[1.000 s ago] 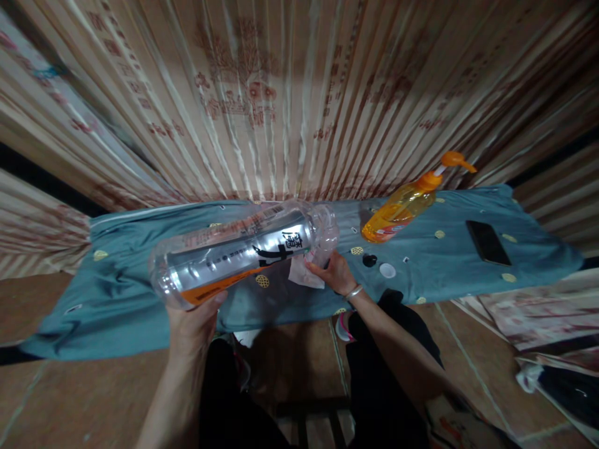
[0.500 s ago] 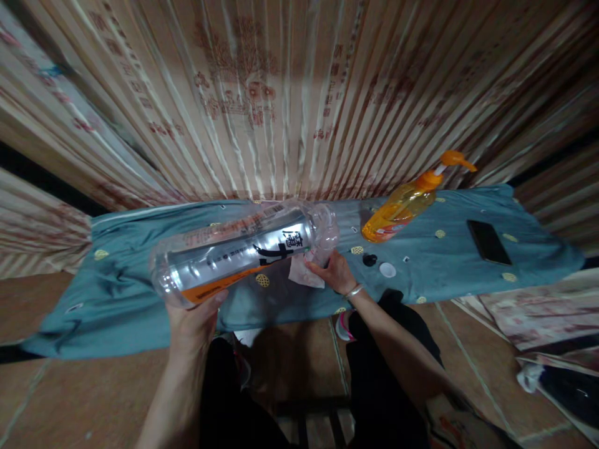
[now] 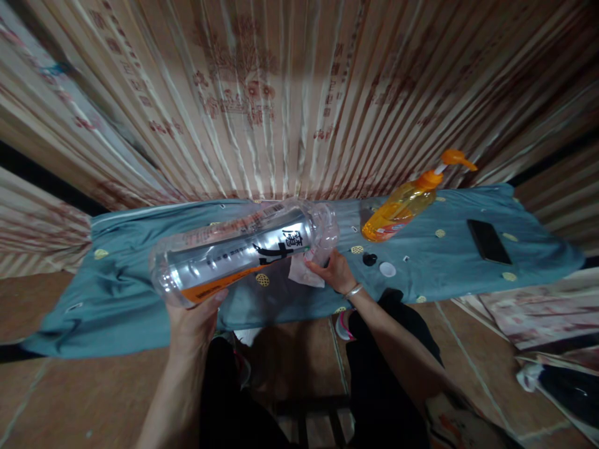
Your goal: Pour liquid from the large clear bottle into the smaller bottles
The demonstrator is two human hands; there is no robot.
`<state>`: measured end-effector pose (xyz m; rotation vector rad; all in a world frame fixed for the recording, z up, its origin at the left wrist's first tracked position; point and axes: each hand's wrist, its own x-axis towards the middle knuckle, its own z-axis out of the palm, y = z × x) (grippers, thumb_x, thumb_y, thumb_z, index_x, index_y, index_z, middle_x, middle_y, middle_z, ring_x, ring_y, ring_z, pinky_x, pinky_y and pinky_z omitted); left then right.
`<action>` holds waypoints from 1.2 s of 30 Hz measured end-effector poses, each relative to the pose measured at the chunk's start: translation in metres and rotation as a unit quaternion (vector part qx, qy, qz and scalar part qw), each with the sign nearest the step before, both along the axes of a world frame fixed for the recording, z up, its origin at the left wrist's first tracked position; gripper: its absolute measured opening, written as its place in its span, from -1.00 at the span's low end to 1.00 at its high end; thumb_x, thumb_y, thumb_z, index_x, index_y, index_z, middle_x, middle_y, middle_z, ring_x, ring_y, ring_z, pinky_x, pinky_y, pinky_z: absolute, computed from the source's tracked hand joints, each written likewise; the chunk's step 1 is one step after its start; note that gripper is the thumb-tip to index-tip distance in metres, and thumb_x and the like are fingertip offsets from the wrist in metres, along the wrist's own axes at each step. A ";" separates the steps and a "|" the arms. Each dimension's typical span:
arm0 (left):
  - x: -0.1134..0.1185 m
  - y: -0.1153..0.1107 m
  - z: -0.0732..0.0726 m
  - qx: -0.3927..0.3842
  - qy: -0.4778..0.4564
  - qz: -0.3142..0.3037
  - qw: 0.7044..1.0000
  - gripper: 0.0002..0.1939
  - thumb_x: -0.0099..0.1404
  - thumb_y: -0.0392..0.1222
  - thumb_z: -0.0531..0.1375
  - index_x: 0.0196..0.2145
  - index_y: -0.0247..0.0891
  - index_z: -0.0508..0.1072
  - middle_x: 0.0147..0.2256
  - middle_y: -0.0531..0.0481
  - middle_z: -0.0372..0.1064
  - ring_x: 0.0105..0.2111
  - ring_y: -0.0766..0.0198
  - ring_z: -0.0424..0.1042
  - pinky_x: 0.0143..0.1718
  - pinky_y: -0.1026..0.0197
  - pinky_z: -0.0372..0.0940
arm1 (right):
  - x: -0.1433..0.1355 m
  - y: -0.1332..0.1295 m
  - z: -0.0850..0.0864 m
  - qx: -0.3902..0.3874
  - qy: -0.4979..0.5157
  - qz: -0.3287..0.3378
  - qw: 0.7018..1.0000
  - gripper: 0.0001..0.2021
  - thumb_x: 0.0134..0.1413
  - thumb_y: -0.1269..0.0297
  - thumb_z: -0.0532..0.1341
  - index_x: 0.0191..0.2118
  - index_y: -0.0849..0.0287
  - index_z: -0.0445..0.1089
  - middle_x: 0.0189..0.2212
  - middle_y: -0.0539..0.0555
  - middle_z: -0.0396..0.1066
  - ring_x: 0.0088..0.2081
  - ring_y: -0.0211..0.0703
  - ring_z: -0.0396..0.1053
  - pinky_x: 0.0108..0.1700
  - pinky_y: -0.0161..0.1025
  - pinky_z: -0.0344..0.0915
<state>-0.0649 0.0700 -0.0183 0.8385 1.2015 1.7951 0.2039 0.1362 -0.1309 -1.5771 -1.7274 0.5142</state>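
Curled firmly, left hand (image 3: 193,321) grips the bottle (image 3: 234,236) near its base, right hand (image 3: 337,274) the tissue (image 3: 304,273) by its neck; silver label (image 3: 234,259) bears black characters (image 3: 286,245).

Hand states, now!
Left hand: holding the clear plastic bottle near its base.
Right hand: holding what looks like a clear container at the bottle's mouth.

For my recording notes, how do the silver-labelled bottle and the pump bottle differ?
The silver-labelled bottle is held sideways in the left hand; the pump bottle stands on the cloth. The silver-labelled bottle shows large black characters; the pump bottle has a reddish label. Both are see-through.
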 end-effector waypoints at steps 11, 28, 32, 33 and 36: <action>-0.001 0.000 -0.002 0.012 0.005 -0.008 1.000 -0.37 -0.28 -0.21 0.54 -0.16 -0.13 0.56 -0.27 -0.05 0.58 -0.30 0.05 0.56 -0.16 -0.02 0.53 | -0.001 0.001 0.000 -0.015 -0.010 -0.012 1.000 -0.48 -0.07 0.09 0.46 0.00 0.13 0.37 -0.16 0.25 0.63 -0.17 0.21 0.63 -0.14 0.05 0.60; 0.000 0.000 0.002 0.007 0.004 -0.009 1.000 -0.40 -0.30 -0.21 0.54 -0.21 -0.13 0.54 -0.30 -0.03 0.57 -0.28 0.04 0.56 -0.14 -0.02 0.52 | -0.001 -0.001 0.004 -0.031 -0.004 -0.013 0.999 -0.50 -0.05 0.06 0.43 0.00 0.11 0.36 -0.12 0.23 0.63 -0.12 0.22 0.62 -0.07 0.08 0.58; 0.000 -0.001 0.002 0.002 0.000 -0.009 1.000 -0.37 -0.31 -0.21 0.54 -0.19 -0.13 0.53 -0.30 -0.03 0.56 -0.25 0.02 0.56 -0.12 -0.03 0.51 | -0.001 -0.001 0.004 -0.026 0.006 -0.004 1.000 -0.50 -0.04 0.07 0.43 0.00 0.11 0.36 -0.14 0.22 0.63 -0.17 0.21 0.63 -0.11 0.06 0.60; 0.000 -0.001 0.001 0.001 -0.003 -0.007 1.000 -0.38 -0.30 -0.22 0.53 -0.19 -0.13 0.52 -0.31 -0.03 0.56 -0.24 0.02 0.56 -0.12 -0.02 0.51 | -0.001 -0.001 0.004 -0.022 0.005 -0.003 1.000 -0.51 -0.04 0.07 0.44 -0.01 0.11 0.36 -0.15 0.22 0.63 -0.18 0.21 0.63 -0.13 0.06 0.60; 0.000 -0.001 0.001 -0.001 0.002 -0.005 1.000 -0.37 -0.29 -0.22 0.53 -0.18 -0.14 0.52 -0.29 -0.04 0.55 -0.22 0.00 0.55 -0.13 -0.01 0.50 | 0.000 0.000 0.003 -0.011 -0.004 -0.005 1.000 -0.53 -0.04 0.06 0.44 -0.03 0.09 0.37 -0.17 0.21 0.63 -0.20 0.22 0.63 -0.20 0.05 0.61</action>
